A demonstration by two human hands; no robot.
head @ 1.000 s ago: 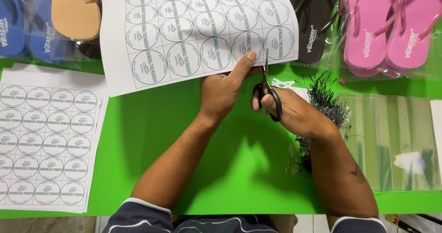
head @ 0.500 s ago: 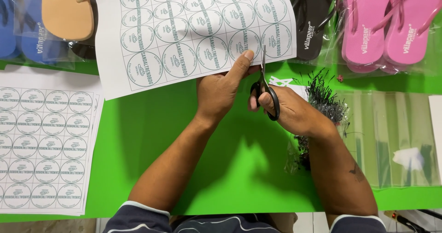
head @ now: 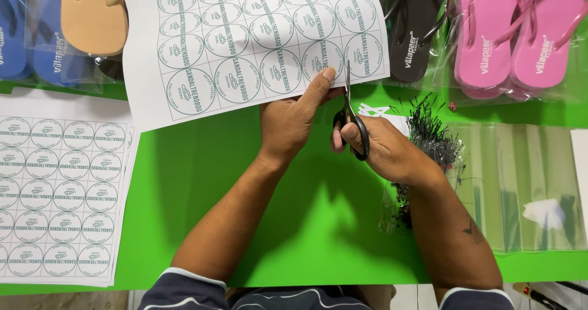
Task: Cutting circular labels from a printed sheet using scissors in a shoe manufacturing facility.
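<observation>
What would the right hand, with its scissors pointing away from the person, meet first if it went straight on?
The right hand drives the scissors into the sheet of round labels, whose lower edge the blades already meet.

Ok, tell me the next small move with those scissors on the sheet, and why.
Probably close the scissors and push the cut further up between the two columns of round labels. The blades sit upright at the bottom edge of the label sheet, just right of the left hand, whose thumb pins the paper beside them. The right hand has its fingers in the black handles.
</observation>
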